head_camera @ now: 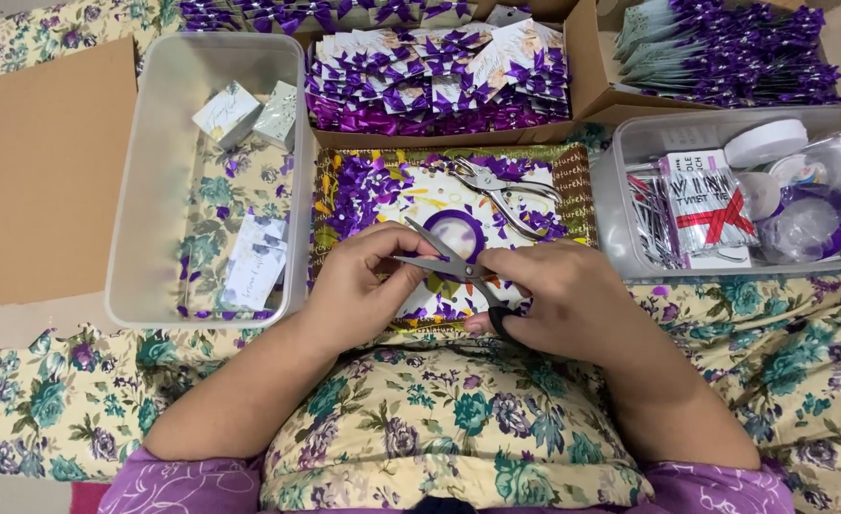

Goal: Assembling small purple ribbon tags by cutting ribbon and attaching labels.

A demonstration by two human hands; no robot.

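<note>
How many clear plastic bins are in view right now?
2. One bin lies left of the tray, holding small boxes; the other bin lies right of it, holding tape rolls and twist ties.

Grey scissors (444,259) open, tilted, over purple ribbon roll (455,231).

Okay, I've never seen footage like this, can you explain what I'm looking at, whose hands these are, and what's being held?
This is one picture from a camera worn on a person's head, looking down at their own bare hands. The right hand works a pair of scissors; the left hand pinches something small at the blades, too small to identify. Below them lies a tray strewn with purple scraps, a purple ribbon roll and a metal punch. A clear bin on the left holds small boxes; boxes of purple bows sit behind.
</note>
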